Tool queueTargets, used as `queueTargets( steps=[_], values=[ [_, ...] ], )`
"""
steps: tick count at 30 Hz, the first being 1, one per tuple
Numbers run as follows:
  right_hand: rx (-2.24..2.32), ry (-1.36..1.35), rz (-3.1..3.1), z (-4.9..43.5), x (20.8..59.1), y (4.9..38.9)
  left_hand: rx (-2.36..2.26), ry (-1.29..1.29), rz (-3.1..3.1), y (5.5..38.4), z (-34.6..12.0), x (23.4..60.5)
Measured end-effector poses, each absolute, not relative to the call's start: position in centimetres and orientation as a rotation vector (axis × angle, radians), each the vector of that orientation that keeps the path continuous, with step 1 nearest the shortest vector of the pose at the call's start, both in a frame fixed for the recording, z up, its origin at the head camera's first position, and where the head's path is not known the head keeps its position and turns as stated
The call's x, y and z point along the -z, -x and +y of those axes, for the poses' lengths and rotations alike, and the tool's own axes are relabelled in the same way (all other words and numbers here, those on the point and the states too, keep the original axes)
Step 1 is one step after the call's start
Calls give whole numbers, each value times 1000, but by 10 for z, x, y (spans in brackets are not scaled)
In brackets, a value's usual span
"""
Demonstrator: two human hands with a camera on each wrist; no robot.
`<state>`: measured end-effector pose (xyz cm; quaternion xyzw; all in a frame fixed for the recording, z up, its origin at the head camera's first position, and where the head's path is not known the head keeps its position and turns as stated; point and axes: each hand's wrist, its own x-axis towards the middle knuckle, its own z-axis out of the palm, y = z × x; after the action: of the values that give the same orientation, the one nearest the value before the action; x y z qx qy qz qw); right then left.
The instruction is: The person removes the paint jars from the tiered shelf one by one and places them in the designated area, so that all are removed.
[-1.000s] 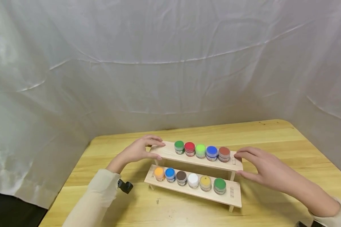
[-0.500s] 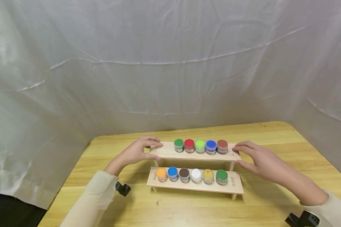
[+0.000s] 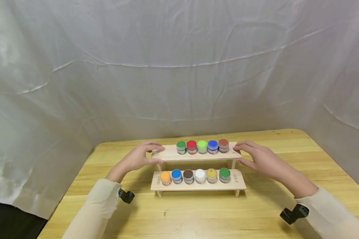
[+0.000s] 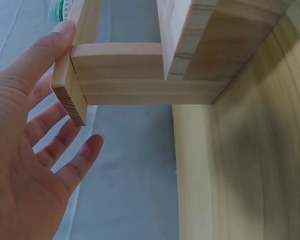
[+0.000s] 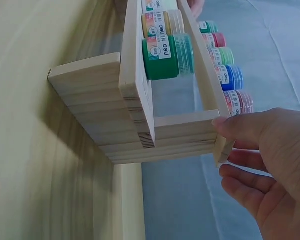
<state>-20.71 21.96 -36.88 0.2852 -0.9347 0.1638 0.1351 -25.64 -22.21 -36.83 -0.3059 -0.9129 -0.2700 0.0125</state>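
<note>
A two-tier wooden display rack (image 3: pixel 198 187) stands on the table in the head view, its length running left to right. My left hand (image 3: pixel 140 157) grips the left end of the upper shelf, thumb (image 4: pixel 45 50) on the front edge and fingers reaching behind. At the other end, my right hand (image 3: pixel 258 159) holds the same shelf, its thumb (image 5: pixel 240 126) at the front. Paint jars line the upper shelf: green (image 3: pixel 181 148), red (image 3: pixel 191 147), light green (image 3: pixel 202 147), blue (image 3: pixel 212 147) and reddish brown (image 3: pixel 223 146). Below sit orange (image 3: pixel 166 178), blue, dark brown, white, ochre and green (image 3: pixel 224 175) jars.
The light wooden table (image 3: pixel 179 212) extends around the rack on all sides. A grey-white cloth (image 3: pixel 179 99) hangs behind the table and along its sides. Black wrist cameras (image 3: pixel 294 214) sit on both sleeves.
The rack has turned from a slant until its front edge runs nearly straight across, and has shifted left and back. Both hands moved along with it, the right one more. The jars stayed on their shelves.
</note>
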Motion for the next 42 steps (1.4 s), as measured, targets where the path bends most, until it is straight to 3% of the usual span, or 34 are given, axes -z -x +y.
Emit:
queueTargets(
  steps=[19,34,42],
  values=[
    [-595,-797,-2637,193,381,226,1177,756,-2719,245,-250,383],
    [-636,-794,-2630,196,381,227,1792,247,-2649,238,-248,385],
    [-647,-782,-2641,197,383,226,2045,201,-2564,239,-246,393]
  ],
)
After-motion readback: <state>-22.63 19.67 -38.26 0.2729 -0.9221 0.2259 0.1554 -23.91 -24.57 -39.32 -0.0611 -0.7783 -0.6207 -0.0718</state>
